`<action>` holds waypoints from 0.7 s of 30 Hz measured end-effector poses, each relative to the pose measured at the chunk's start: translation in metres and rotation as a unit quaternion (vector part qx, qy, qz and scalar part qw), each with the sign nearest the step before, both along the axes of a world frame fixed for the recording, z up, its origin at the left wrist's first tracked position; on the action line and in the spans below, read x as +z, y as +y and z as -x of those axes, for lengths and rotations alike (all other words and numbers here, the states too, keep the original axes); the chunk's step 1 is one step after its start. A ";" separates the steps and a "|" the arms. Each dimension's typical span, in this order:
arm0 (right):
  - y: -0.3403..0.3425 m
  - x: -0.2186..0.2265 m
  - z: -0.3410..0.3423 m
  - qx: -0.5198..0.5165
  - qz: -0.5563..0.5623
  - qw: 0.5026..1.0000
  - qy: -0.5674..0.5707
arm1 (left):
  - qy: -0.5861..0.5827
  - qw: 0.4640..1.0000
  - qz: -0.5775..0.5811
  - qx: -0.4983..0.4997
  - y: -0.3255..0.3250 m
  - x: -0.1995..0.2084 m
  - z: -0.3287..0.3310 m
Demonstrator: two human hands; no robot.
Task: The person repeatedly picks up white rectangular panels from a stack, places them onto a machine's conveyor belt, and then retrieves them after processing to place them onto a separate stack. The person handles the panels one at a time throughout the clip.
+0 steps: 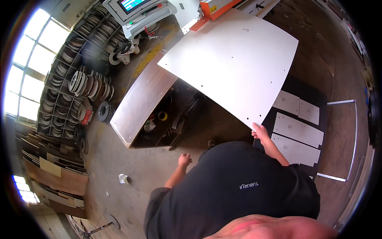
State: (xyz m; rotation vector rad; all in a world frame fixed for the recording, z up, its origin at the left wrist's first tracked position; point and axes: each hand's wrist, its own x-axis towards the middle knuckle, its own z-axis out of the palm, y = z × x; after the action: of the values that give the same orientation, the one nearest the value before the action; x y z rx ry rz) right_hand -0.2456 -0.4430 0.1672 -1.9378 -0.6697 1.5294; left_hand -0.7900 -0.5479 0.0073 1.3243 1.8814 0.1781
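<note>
A large white panel [234,59] with several small drilled holes lies level in front of me, its far edge at an orange-and-white machine [217,8]. My right hand [260,132] grips the panel's near corner, thumb on top and the fingers partly hidden below. Lower and to the left, my left hand [184,160] hangs free of the panel, its fingers curled in and nothing visible in them.
Left of the panel stands a wooden bench [145,95] with shelves under it. Smaller white panels [298,129] lie stacked at my right, beside a white metal frame [355,139]. Racks of edge-banding rolls [63,79] and leaning boards [51,171] line the left. Crumpled paper [123,179] is on the floor.
</note>
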 end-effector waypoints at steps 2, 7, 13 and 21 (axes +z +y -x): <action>0.004 -0.012 -0.005 -0.052 -0.004 0.998 -0.019 | -0.006 0.999 0.044 0.030 0.018 0.018 0.012; 0.025 -0.044 0.001 -0.152 -0.022 0.988 -0.005 | 0.020 0.994 0.067 -0.086 0.041 -0.011 0.069; 0.037 -0.056 -0.002 -0.128 -0.051 0.990 -0.020 | -0.110 0.989 0.081 0.050 0.144 -0.006 -0.018; -0.055 -0.116 0.014 0.173 0.041 0.969 -0.171 | -0.203 0.964 0.095 -0.144 0.207 -0.044 -0.075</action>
State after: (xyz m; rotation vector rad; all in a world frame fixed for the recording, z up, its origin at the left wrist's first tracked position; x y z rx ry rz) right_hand -0.2597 -0.4984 0.0508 -2.2653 -1.1598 1.4452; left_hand -0.7154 -0.3413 -0.0372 1.2985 1.3147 0.1049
